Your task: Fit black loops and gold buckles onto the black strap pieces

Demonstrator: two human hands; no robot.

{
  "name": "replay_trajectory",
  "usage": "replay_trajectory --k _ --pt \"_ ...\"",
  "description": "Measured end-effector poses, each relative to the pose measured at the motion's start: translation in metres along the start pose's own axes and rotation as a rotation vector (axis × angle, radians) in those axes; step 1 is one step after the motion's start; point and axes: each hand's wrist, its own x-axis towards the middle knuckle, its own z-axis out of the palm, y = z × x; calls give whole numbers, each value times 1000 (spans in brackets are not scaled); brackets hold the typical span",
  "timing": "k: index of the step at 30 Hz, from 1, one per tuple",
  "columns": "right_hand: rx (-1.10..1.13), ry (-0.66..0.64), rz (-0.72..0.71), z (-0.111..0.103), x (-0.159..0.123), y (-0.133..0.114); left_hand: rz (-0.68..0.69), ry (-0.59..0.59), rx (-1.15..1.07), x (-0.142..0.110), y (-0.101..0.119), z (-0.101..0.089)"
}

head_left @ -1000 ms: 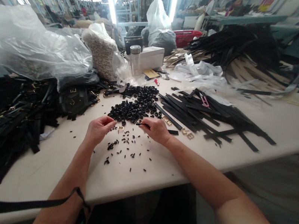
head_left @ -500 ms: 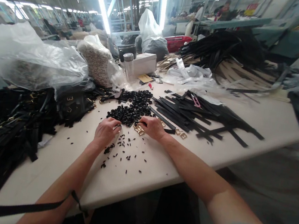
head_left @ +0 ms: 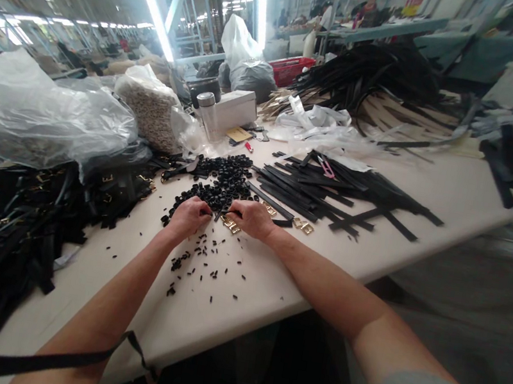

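Observation:
My left hand (head_left: 189, 217) is closed in a pinch at the front edge of a pile of small black strap loops (head_left: 226, 181). What its fingertips hold is too small to make out. Just to the right, my right hand (head_left: 252, 218) is also closed, its fingertips turned toward the left hand, their contents hidden. Under and beside its fingers lie gold buckles (head_left: 231, 226); more gold buckles (head_left: 303, 226) rest to the right of the wrist. Tiny black pieces (head_left: 214, 274) are scattered on the table in front of both hands.
Black straps (head_left: 305, 193) lie right of the pile, with pink-handled snips (head_left: 326, 167) on top. Buckled black straps (head_left: 2, 229) heap up on the left beneath clear plastic bags (head_left: 45, 113). Behind stand a bottle (head_left: 206, 113), a white box (head_left: 235, 109) and a red basket (head_left: 289, 69).
My left hand has moved slightly toward my right hand, and its fingers have drawn in. The whole view has shifted a little; the right hand stays by the buckles.

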Motion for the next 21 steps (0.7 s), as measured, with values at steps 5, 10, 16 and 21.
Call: replay_trajectory --k 5,10,16,21 --pt "28 23 -3 0 -1 -3 -262 155 -542 -17 8 -6" --pt "33 39 -29 1 -3 -8 -639 237 -1441 -41 28 -5" --pt "41 42 -48 1 -6 -12 -810 239 -1743 -48 40 5" --pt "61 38 -53 1 -6 -15 -791 173 -1809 -47 38 7"
